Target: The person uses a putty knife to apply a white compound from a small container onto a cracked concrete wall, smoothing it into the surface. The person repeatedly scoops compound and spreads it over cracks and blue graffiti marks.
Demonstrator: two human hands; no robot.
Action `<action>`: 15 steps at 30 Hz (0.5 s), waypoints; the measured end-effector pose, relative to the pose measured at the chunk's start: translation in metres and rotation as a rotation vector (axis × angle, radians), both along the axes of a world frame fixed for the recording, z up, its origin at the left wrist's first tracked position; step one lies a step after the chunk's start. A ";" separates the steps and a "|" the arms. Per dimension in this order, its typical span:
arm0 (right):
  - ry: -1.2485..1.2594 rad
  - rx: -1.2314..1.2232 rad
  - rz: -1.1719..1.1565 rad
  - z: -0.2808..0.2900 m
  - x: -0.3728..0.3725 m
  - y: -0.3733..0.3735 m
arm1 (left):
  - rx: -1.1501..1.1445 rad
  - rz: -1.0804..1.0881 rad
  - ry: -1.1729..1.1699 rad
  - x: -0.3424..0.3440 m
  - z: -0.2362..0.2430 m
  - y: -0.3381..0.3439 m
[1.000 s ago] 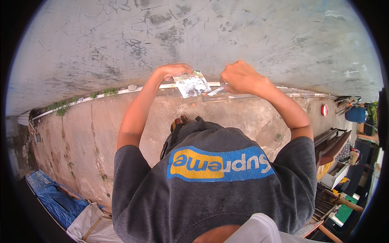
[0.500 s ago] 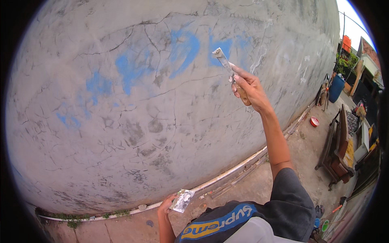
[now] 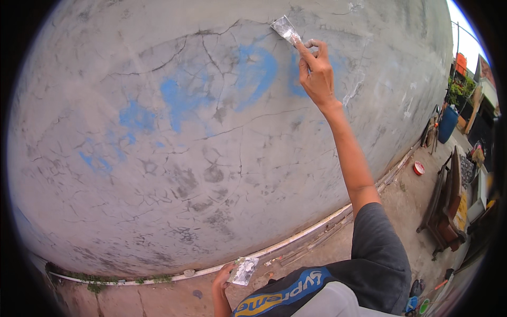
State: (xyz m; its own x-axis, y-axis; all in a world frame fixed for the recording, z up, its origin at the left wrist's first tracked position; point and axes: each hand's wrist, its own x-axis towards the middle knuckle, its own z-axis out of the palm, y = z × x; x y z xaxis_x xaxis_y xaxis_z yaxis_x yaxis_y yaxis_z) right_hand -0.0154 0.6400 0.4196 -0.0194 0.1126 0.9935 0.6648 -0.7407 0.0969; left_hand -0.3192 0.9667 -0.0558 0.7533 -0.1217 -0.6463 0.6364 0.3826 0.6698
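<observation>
My right hand (image 3: pixel 317 74) is raised high, fingers closed on a putty knife (image 3: pixel 286 30); its white-smeared blade lies against the grey cracked wall (image 3: pixel 200 148) at a dark crack above the blue paint marks (image 3: pixel 256 74). The handle is mostly hidden by my hand. Low in the view, my left hand (image 3: pixel 224 277) grips a flat, thin metal plate (image 3: pixel 244 270) with white paste on it, held out from my body.
A white pipe (image 3: pixel 290 238) runs along the wall's foot beside weeds. On the concrete ground (image 3: pixel 385 222) to the right are a red tub (image 3: pixel 418 168), a dark wooden bench (image 3: pixel 446 211), a blue barrel (image 3: pixel 448 124), small buckets and assorted clutter.
The view has tilted up from the ground to the wall. My right hand has risen with the putty knife and turned, bringing the blade onto the wall. My left hand still holds the plate low.
</observation>
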 end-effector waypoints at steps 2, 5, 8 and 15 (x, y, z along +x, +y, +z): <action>-0.028 -0.036 -0.002 0.006 0.002 -0.004 | 0.018 -0.003 0.027 0.000 -0.013 0.007; 0.004 -0.110 -0.052 0.013 0.002 -0.010 | 0.022 -0.019 0.049 0.006 -0.019 0.005; -0.013 -0.224 -0.104 0.019 0.002 -0.017 | 0.076 -0.005 0.096 0.012 -0.018 -0.012; 0.221 -0.367 -0.318 0.029 -0.051 -0.025 | 0.106 -0.169 0.054 0.030 0.001 -0.043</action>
